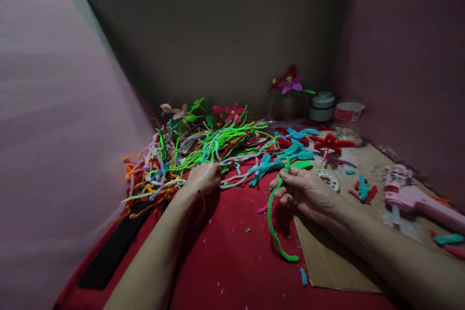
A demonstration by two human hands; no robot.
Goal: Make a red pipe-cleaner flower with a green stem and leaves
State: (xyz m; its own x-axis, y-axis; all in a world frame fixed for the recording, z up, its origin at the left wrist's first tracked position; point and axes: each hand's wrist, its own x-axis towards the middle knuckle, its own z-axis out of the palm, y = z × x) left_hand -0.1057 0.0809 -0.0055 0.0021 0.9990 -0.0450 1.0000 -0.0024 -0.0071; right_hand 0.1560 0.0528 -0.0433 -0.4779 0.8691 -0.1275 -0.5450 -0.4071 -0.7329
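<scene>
My right hand [303,191] pinches a bright green pipe cleaner [271,220] between thumb and fingers. Its lower length curves down over the red cloth, and a short end sticks up above the fingers. At the front of a tangled pile of pipe cleaners [221,143], my left hand [204,178] is closed, knuckles up. Its fingertips are turned away, so whatever they grip is hidden. Teal pipe-cleaner flowers [267,167] lie between the hands, just beyond my right hand. A green leaf shape [302,164] shows behind my right thumb.
Right of my arm, a pink glue gun [410,196] rests on a cardboard sheet [337,264]. A white ring [329,179], a red flower [330,141] and scraps lie nearby. Jars [322,106] and a tub [349,110] stand behind. A black strip [112,249] lies left; pale walls enclose both sides.
</scene>
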